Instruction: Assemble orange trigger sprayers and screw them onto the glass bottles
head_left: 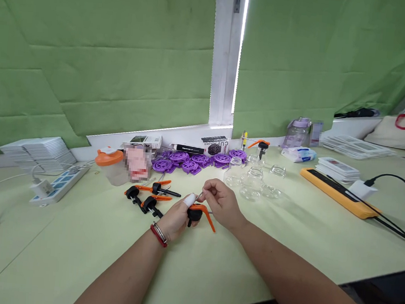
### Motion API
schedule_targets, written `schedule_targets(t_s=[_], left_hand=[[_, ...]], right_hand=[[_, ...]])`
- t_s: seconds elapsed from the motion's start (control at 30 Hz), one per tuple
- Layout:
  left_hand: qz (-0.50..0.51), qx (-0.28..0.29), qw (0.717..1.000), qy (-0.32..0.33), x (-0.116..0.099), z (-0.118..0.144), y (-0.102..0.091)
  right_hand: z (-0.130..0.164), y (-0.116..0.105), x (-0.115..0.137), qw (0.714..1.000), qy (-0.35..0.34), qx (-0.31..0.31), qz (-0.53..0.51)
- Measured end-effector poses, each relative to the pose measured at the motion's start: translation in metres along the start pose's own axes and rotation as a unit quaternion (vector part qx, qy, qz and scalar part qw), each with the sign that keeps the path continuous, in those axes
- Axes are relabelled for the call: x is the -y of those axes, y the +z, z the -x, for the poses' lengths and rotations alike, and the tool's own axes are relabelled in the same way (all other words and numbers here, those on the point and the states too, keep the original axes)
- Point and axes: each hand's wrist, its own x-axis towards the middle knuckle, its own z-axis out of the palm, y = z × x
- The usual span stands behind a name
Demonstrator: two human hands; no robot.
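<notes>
My left hand [177, 218] grips an orange and black pump sprayer head [199, 214] just above the table; its forefinger tip is wrapped in white tape. A red and silver bracelet sits on that wrist. My right hand [219, 198] pinches the thin tube at the top of the same sprayer head. Several more orange and black sprayer heads [148, 194] lie on the table just left of my hands. Clear glass bottles [253, 180] stand behind my right hand.
Purple plastic wheels [194, 161] lie along the window sill, next to an orange-lidded jar [111, 165]. A white power strip [59, 184] lies at left, an orange power strip [337, 192] with a black cable at right. White card stacks [339, 168] and a bag [399, 129] lie far right.
</notes>
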Motion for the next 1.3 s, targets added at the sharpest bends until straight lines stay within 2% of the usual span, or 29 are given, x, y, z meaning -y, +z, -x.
schedule_targets(t_s=[0.17, 0.33, 0.5, 0.6, 0.73, 0.83, 0.97, 1.17, 1.3], left_hand=[[-0.004, -0.006, 1.000, 0.004, 0.002, -0.001, -0.001], [-0.027, -0.018, 0.999, -0.010, 0.003, -0.002, -0.002], [0.018, -0.029, 0.999, -0.035, 0.008, -0.005, 0.000], [0.027, -0.014, 0.999, -0.041, 0.009, -0.006, 0.001], [0.004, 0.016, 1.000, -0.020, 0.006, -0.004, 0.001], [-0.023, 0.033, 0.999, -0.006, 0.002, -0.003, 0.001], [-0.052, 0.019, 0.998, -0.018, -0.002, -0.001, 0.003], [-0.079, 0.014, 0.996, -0.036, 0.002, -0.003, 0.002], [-0.088, 0.022, 0.995, -0.029, 0.004, -0.004, 0.001]], right_hand=[[0.001, 0.002, -0.001, 0.999, 0.017, 0.040, 0.017], [0.002, 0.003, -0.003, 1.000, 0.009, -0.009, 0.003], [0.003, 0.016, -0.012, 0.988, -0.036, 0.007, 0.149], [0.002, 0.019, -0.012, 0.984, -0.056, 0.004, 0.167], [0.002, 0.017, -0.010, 0.984, -0.044, -0.015, 0.170], [0.002, 0.015, -0.011, 0.987, -0.017, -0.032, 0.158], [0.002, 0.016, -0.015, 0.993, 0.027, -0.048, 0.100], [0.001, 0.020, -0.020, 0.995, 0.085, -0.056, 0.012], [0.000, 0.020, -0.021, 0.993, 0.101, -0.062, -0.004]])
